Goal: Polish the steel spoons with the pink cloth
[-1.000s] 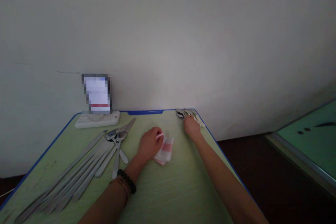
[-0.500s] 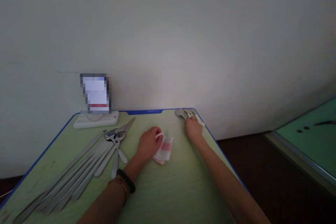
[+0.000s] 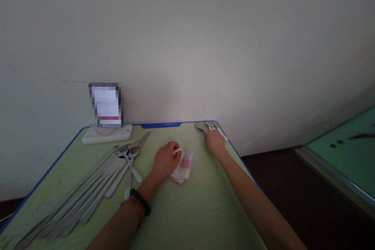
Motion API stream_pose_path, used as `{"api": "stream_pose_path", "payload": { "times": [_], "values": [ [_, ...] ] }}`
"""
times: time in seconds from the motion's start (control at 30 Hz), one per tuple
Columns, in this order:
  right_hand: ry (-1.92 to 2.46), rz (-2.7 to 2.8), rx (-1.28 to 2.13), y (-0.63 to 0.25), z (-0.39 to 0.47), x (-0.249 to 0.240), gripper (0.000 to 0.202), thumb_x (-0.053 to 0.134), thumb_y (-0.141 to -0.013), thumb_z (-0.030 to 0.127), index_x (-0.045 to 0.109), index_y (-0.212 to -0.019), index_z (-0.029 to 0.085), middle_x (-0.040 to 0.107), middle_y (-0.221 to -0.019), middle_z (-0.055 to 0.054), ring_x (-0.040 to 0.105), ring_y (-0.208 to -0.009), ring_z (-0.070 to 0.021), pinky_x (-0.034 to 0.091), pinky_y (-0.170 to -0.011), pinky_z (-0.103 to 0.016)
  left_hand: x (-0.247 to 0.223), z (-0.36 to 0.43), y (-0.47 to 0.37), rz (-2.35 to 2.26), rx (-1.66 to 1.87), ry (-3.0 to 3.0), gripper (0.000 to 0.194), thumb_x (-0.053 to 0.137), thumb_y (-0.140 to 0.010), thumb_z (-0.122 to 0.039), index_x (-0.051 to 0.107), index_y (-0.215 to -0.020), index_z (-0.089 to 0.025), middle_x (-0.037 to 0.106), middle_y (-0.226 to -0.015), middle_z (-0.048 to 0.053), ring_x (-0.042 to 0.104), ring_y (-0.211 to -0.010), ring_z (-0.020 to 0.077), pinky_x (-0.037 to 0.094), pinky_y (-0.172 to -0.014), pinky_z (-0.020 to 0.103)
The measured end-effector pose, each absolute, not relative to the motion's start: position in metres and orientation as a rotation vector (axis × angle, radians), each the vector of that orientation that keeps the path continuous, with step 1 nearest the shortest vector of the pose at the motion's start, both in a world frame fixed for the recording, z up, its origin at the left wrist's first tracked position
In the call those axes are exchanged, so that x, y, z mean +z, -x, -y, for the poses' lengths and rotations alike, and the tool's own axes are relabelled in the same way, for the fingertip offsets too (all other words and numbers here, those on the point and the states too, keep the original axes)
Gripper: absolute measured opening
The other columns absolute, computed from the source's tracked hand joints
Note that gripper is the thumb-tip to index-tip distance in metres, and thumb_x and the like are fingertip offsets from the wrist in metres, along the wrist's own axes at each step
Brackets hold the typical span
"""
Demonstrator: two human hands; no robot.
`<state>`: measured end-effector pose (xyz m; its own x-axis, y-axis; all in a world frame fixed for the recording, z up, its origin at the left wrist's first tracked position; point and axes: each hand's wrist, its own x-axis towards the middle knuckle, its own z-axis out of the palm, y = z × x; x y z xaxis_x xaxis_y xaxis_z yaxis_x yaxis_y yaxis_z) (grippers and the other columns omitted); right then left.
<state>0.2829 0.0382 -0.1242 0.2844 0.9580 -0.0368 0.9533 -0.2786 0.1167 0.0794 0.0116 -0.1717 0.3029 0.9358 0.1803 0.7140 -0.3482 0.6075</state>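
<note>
The pink-and-white cloth (image 3: 185, 164) lies mid-table, bunched under the left hand (image 3: 168, 159), whose fingers curl closed on its edge. At one o'clock from it, a spoon (image 3: 200, 125) lies just beside white-handled cutlery (image 3: 222, 133); the right hand (image 3: 215, 141) reaches its handle, though whether those fingers grip cannot be told. A light pinch, keeping the handle parallel with its neighbours, would probably serve best. At nine o'clock are knives (image 3: 109, 168); at ten, a blurred-out screen (image 3: 106, 103).
</note>
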Motion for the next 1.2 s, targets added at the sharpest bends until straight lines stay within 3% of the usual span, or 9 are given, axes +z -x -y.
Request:
{"api": "stream_pose_path", "payload": {
  "times": [0.87,1.2],
  "values": [
    [-2.521,-1.779,0.072,-0.2836,-0.0472,-0.1241,0.038,0.031,-0.085,0.010,0.063,-0.105,0.011,0.065,-0.101,-0.019,0.062,-0.097,-0.0247,0.048,-0.077,-0.033,-0.1690,-0.0108,-0.0793,-1.467,0.722,-2.170,0.007,0.049,-0.082,-0.021,0.053,-0.088,-0.020,0.063,-0.084,0.001,0.057,-0.079,0.0154,0.040,-0.071,0.025],
    [-2.537,-1.765,0.059,-0.2838,-0.0450,-0.1214,0.033,0.037,-0.088,0.022,0.064,-0.104,0.011,0.064,-0.104,-0.020,0.062,-0.096,-0.0263,0.048,-0.077,-0.034,-0.1689,-0.0102,-0.0792,-1.466,0.717,-2.172,0.007,0.049,-0.081,-0.020,0.052,-0.088,-0.020,0.063,-0.085,0.001,0.057,-0.079,0.0158,0.040,-0.070,0.026]
  ]
}}
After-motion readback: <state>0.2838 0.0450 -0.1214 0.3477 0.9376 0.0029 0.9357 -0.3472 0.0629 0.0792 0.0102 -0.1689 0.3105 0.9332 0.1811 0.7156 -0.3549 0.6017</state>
